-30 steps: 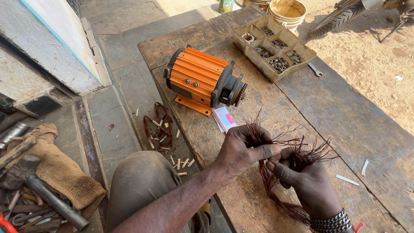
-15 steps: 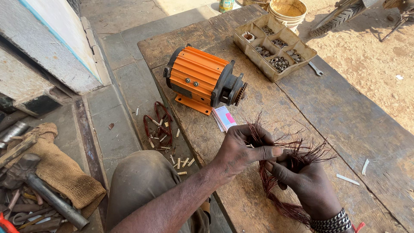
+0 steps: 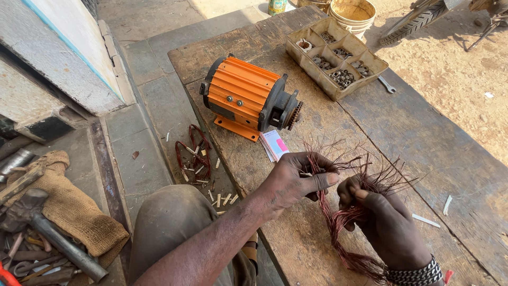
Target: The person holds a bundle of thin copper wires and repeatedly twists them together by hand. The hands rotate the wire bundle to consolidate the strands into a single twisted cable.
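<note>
Left hand [image 3: 296, 182] curled, thumb stretched rightward toward the right hand [image 3: 378, 214]. Right hand fisted just beside it, knuckles up. Both forearms angled inward.

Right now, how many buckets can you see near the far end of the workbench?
1. A yellowish plastic bucket stands on the ground beyond the wooden workbench, behind the compartment tray of small parts. The frame's top edge cuts it off, so others may be hidden.

bright sunlight, hard shadows, sharp focus
</note>
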